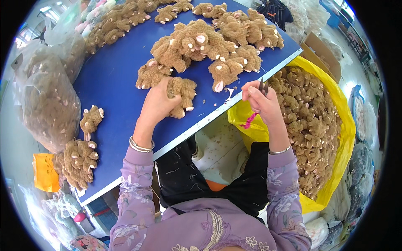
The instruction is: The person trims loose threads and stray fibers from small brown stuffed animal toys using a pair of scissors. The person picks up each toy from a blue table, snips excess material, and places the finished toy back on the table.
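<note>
My left hand is closed around a small brown plush toy on the blue table. Its fingers are partly hidden behind the toy. My right hand is raised just past the table's front edge, closed on a pair of thread snips with dark blades pointing up. A pink wrapping or cord hangs below that hand. Beyond my left hand lies a heap of similar brown plush toys with white and pink ear and paw parts. White scraps lie near the table edge.
A yellow sack full of brown plush pieces stands right of my knees. Clear plastic bags of plush stand along the left. More plush toys lie at the table's left corner, beside an orange sheet. A cardboard box is behind the sack.
</note>
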Demonstrator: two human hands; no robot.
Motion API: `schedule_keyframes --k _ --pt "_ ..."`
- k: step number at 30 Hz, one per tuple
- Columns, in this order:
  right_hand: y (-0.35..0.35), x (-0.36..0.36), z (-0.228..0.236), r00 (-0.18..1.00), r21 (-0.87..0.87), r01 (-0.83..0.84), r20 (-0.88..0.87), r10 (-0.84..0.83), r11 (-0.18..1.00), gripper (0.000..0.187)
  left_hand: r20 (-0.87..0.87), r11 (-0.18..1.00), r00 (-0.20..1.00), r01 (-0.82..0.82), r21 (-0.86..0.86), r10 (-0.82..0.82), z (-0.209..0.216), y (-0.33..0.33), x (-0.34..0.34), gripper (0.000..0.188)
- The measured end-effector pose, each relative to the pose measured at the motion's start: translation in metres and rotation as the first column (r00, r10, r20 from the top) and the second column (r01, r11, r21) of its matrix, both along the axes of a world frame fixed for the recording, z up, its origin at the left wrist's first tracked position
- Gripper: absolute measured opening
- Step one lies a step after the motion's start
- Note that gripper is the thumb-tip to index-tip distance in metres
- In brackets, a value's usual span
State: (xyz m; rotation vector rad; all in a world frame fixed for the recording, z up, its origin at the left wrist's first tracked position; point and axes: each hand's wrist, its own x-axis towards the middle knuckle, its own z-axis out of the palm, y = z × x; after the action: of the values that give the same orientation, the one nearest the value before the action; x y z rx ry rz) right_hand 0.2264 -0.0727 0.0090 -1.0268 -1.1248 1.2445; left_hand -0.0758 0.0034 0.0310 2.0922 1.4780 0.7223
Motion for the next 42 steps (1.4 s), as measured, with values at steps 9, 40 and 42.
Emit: schedule_keyframes --k 9,40,42 --pt "0.015 -0.059 0.000 0.993 0.012 -0.102 -0.062 0.103 0.995 0.034 0.578 0.996 0.816 -0.034 0.081 -0.019 -0.001 -0.014 0.028 0.043" --pt "0.025 -0.077 -0.019 0.992 0.116 0.122 0.031 -0.126 0.986 0.023 0.476 0.975 0.864 0.067 0.214 -0.164 -0.016 -0.025 0.051 0.014" --pt "0.026 -0.076 -0.020 0.992 0.127 0.115 0.042 -0.122 0.985 0.023 0.484 0.978 0.857 0.095 0.187 -0.176 -0.015 -0.026 0.049 0.010"
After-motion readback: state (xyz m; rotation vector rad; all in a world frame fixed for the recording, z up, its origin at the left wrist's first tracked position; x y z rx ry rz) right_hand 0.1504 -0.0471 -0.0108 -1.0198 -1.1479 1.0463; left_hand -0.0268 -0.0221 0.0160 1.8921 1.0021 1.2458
